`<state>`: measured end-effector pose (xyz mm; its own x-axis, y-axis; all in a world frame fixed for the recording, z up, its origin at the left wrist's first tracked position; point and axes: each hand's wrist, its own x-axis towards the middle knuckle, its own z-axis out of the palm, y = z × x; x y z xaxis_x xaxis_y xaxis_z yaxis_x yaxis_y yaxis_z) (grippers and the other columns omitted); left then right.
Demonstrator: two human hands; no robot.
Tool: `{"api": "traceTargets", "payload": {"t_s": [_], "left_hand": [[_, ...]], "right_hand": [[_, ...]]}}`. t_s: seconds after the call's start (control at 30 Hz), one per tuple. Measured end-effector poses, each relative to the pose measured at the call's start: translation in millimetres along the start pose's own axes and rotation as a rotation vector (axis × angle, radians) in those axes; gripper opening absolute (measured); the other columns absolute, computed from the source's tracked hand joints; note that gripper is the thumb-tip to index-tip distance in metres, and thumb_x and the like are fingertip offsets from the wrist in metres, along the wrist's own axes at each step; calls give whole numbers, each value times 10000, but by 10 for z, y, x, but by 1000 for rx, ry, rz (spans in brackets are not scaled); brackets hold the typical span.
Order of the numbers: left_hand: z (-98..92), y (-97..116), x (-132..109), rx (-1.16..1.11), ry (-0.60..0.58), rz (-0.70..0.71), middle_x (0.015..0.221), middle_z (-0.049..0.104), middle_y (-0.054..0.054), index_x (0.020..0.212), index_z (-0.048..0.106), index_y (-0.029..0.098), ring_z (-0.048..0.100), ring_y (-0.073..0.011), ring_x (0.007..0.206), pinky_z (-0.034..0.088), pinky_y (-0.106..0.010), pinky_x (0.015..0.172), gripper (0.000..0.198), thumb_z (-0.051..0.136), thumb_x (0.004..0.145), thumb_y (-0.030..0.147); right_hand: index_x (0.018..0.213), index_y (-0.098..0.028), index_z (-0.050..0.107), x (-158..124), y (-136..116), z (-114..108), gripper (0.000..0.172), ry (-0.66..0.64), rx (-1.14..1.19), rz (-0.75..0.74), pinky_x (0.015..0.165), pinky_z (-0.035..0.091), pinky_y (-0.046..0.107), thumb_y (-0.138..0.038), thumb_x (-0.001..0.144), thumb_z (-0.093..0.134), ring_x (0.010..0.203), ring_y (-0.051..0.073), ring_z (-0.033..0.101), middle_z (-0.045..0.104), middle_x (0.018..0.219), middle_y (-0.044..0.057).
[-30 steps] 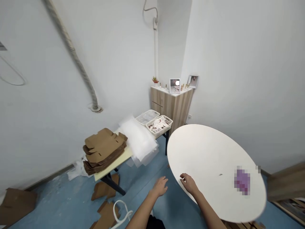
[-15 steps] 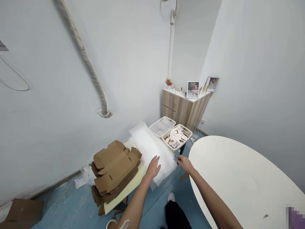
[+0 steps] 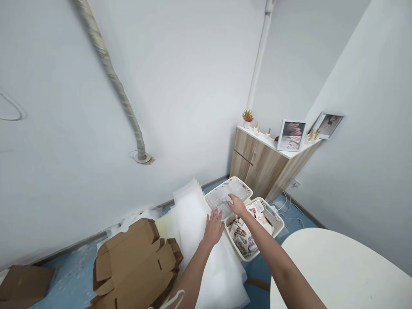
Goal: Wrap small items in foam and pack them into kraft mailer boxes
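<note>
Both hands open, nothing gripped. L to R, all placed vs the empty basket (image 3: pixel 236 183): flat cardboard boxes (image 3: pixel 135 262) on worktop (image 3: pixel 165 225) well left of it; foam sheets (image 3: pixel 189 214) just left, light, soft, prob. slippery, best taken at edge w/ both hands; left hand (image 3: pixel 213 229) fingers spread beside its near rim, contact unclear; right hand (image 3: pixel 237 205) fingertips over its inside, relaxed. Basket looks light, stiff plastic mesh, easy to lift by rim. Filled basket (image 3: pixel 273 219) of printed packets just right; round white table (image 3: pixel 337 270) farther right.
</note>
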<state>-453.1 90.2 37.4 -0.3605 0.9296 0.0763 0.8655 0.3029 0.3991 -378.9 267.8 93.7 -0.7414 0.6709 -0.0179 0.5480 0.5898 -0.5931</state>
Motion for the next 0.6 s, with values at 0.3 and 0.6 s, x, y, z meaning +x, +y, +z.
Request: {"api": "traceTargets", "payload": {"t_s": [0.3, 0.6], "left_hand": [[205, -126, 437, 106, 227, 102, 1620, 112, -119, 1547, 142, 227, 123, -332, 1481, 158, -589, 1151, 666, 401, 959, 400], [239, -168, 467, 43, 207, 84, 1618, 121, -126, 1536, 206, 228, 118, -352, 1478, 144, -625, 1143, 633, 404, 963, 413]], "right_hand": [[1392, -154, 479, 587, -71, 259, 540, -47, 38, 198, 981, 433, 343, -341, 890, 543, 1208, 259, 581, 640, 1274, 144], [1247, -207, 629, 427, -77, 161, 370, 120, 105, 172, 981, 451, 316, -321, 917, 507, 1133, 223, 633, 687, 1213, 81]]}}
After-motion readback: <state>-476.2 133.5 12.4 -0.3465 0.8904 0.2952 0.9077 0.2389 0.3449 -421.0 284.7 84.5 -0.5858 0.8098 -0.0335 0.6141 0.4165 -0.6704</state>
